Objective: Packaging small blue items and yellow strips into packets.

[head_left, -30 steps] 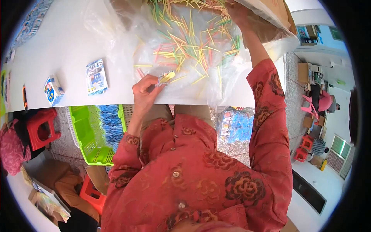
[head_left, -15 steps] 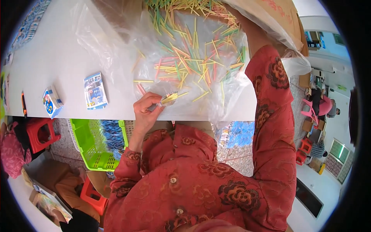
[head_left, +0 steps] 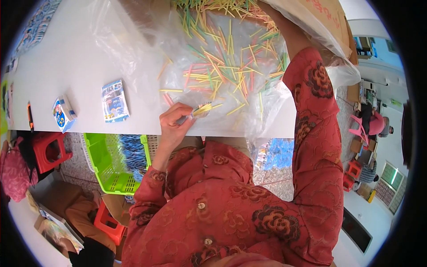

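Left hand (head_left: pixel 175 124): small packet (head_left: pixel 199 111) pinched between thumb and fingers, held just over the table (head_left: pixel 58 53), near the middle of its near edge. Yellow sticks (head_left: pixel 205 108) can be seen bunched in it. Long axis runs nearly parallel to the near edge, tilted slightly toward the far edge; stick ends are pointed at the right edge. Judgement: very light, film soft and slippery, sticks stiff but easily bent; best gripped low at the closed-looking end, without crushing. Right hand: cut off by the upper frame edge, grip can't be told; right forearm (head_left: pixel 293 33) is reached past the carton (head_left: pixel 331 22). Loose coloured sticks (head_left: pixel 222 66) are strewn on clear plastic sheeting (head_left: pixel 111 40) toward the far edge. Flat packet (head_left: pixel 115 101) and small box (head_left: pixel 63 114) are set left, by the near edge. Green basket (head_left: pixel 95 151) is placed below that edge.
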`<state>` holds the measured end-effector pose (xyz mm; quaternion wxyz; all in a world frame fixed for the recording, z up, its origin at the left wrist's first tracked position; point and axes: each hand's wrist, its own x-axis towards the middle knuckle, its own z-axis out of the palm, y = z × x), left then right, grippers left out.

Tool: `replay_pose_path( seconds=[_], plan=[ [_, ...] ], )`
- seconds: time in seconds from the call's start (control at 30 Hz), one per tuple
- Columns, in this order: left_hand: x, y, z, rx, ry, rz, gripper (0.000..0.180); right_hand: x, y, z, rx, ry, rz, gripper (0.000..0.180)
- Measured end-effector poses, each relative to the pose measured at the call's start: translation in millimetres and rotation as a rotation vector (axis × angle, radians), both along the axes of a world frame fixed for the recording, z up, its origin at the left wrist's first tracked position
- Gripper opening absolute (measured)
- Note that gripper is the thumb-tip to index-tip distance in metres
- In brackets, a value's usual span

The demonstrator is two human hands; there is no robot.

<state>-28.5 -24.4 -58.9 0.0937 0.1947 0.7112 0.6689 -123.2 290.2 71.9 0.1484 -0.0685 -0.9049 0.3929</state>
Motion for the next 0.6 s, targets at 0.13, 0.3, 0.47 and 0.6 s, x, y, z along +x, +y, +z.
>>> replay_pose_path(
  seconds=[0.13,0.3,0.47,0.6],
  plan=[
    [4,-12,1,-0.041,-0.002,0.06,0.011,1,-11,-7,-0.049,0.122,0.141,0.044],
    [2,-1,-9,0.024,-0.058,-0.006,0.012,-84,59,-65,-0.02,-0.14,-0.07,0.031],
    [1,-1,-16,-0.002,-0.007,0.015,0.008,-14,33,-82,-0.172,-0.282,-0.086,0.022],
    [1,0,-12,-0.015,0.04,0.054,0.012,47,-25,-87,-0.318,-0.195,0.061,0.019]
  ],
)
